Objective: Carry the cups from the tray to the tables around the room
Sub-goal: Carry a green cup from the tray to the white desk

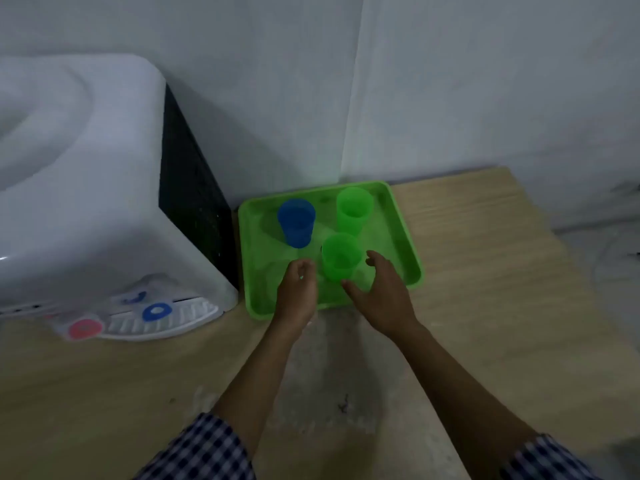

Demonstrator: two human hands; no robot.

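Note:
A green tray [405, 237] lies on a wooden table against the wall. On it stand a blue cup [296, 222] at the back left, a green cup [354, 210] at the back right, and a second green cup [340, 257] at the front. My left hand [298, 289] hovers over the tray just left of the front green cup, fingers curled, holding nothing. My right hand [381, 293] is spread open just right of that cup, thumb and fingers apart, close to it but not gripping.
A white water dispenser [79, 188] with a black side panel stands left of the tray, with a red tap [85, 329] and a blue tap [157, 312] at its front. The wooden table [485, 271] reaches to the wall corner behind the tray.

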